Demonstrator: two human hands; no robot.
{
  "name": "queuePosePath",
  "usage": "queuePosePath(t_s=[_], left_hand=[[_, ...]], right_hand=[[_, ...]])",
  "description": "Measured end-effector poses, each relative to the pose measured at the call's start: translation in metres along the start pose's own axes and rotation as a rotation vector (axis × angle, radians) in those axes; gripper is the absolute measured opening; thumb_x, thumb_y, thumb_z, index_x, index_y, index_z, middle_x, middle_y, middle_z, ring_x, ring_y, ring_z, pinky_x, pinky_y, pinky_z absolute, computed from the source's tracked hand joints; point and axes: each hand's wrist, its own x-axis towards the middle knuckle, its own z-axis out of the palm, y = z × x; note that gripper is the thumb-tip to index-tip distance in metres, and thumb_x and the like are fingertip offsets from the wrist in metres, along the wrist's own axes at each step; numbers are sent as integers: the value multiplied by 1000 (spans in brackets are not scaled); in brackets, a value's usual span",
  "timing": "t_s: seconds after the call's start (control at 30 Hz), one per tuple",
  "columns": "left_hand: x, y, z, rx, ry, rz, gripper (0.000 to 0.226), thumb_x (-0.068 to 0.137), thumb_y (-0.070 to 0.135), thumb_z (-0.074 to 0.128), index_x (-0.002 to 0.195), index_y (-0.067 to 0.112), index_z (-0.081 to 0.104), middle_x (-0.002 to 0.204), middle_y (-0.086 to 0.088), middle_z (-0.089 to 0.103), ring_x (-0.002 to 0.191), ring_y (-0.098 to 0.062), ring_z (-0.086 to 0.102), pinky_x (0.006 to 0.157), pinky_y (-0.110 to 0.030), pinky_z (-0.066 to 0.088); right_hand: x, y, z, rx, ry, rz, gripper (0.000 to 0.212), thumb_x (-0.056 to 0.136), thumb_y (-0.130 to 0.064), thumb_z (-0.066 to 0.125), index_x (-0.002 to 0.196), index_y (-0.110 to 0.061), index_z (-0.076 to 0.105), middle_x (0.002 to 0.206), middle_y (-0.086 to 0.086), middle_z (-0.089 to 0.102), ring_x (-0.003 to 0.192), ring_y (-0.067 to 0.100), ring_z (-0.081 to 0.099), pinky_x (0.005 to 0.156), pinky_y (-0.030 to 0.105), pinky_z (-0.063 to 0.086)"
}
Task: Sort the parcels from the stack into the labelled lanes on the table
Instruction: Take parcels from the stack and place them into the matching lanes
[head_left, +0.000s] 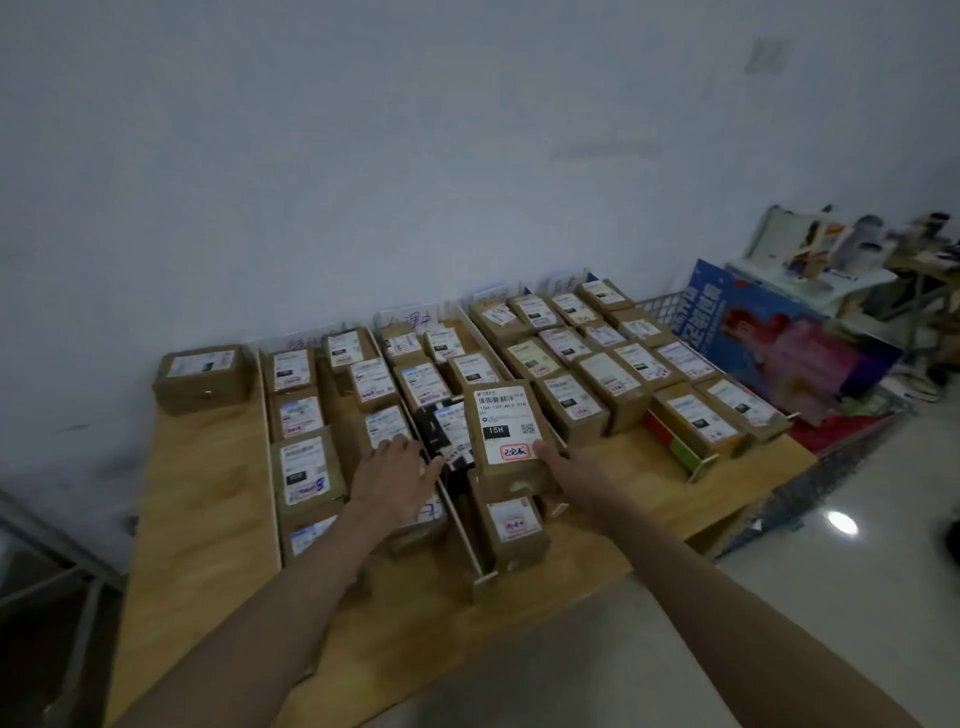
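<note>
As sorting nears its end, the right hand (558, 460) grips a labelled parcel (506, 434) above the middle lane (462, 525); the left hand (395, 475) rests flat, fingers spread, on neighbouring parcels (382, 428). Next, seemingly, lowering it into a gap.

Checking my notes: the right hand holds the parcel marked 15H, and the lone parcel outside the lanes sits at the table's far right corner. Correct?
Not quite. The head view shows the lone parcel at the table's far left corner. The right hand does hold the parcel marked 15H.
</note>
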Motion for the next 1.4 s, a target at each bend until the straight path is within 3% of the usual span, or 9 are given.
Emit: queuePosePath(t_s=[0.13, 0.33, 0.57, 0.77, 0.9, 1.07, 1.13, 1.3, 1.4], left_hand=[[21, 85, 24, 4, -13, 31, 58, 102, 55, 26, 134, 16, 54, 135, -5, 54, 125, -24, 50, 107, -40, 39], [34, 174, 52, 16, -68, 36, 61, 102, 56, 23, 137, 15, 52, 138, -7, 52, 126, -24, 49, 107, -40, 40], [60, 216, 63, 20, -97, 18, 56, 104, 49, 28, 140, 13, 49, 144, -8, 48, 132, -24, 44, 110, -40, 34], [101, 231, 92, 3, -80, -31, 55, 103, 50, 29, 135, 13, 54, 137, -9, 54, 126, -25, 50, 106, -40, 39], [131, 237, 118, -35, -98, -82, 55, 102, 52, 30, 131, 13, 57, 133, -7, 56, 121, -25, 54, 103, -40, 44], [153, 237, 142, -61, -126, -142, 54, 102, 50, 31, 130, 12, 58, 132, -8, 57, 120, -25, 54, 102, -40, 41], [157, 238, 149, -50, -127, -159, 53, 102, 49, 32, 129, 13, 59, 131, -6, 58, 120, -25, 55, 101, -40, 40], [165, 236, 157, -52, -162, -196, 51, 102, 49, 33, 131, 15, 58, 131, -6, 58, 121, -24, 55, 101, -38, 41], [167, 234, 158, -55, -152, -203, 50, 102, 47, 34, 130, 14, 58, 130, -6, 59, 120, -23, 55, 102, -36, 40]], right_hand=[[11, 16, -84, -21, 41, 29, 26, 98, -45, 55, 97, -20, 63, 102, 1, 68, 95, 16, 67, 90, 39, 58], [28, 47, -177, -51, 74, 95, 36, 98, -42, 56, 113, -10, 62, 105, 4, 69, 96, 17, 68, 87, 36, 59], [67, 75, -233, -69, 71, 164, 36, 97, -40, 58, 118, -11, 60, 109, 4, 67, 96, 18, 66, 75, 29, 56], [109, 87, -252, -105, 32, 208, 20, 97, -37, 58, 105, -18, 60, 107, 4, 68, 92, 15, 65, 71, 27, 54], [146, 89, -253, -145, -33, 233, 25, 99, -34, 56, 115, -14, 58, 104, 0, 67, 92, 13, 63, 69, 24, 52], [185, 100, -250, -182, -107, 253, 20, 99, -35, 56, 113, -21, 58, 107, 3, 68, 109, 28, 64, 97, 43, 52], [196, 105, -247, -170, -135, 256, 15, 100, -35, 56, 110, -25, 58, 105, 0, 69, 104, 24, 65, 98, 43, 51], [216, 116, -238, -189, -196, 260, 32, 99, -39, 55, 125, -20, 55, 111, -2, 69, 104, 16, 65, 96, 40, 54], [224, 117, -232, -216, -198, 260, 20, 99, -40, 55, 114, -28, 58, 112, -3, 69, 106, 16, 64, 99, 43, 52]])
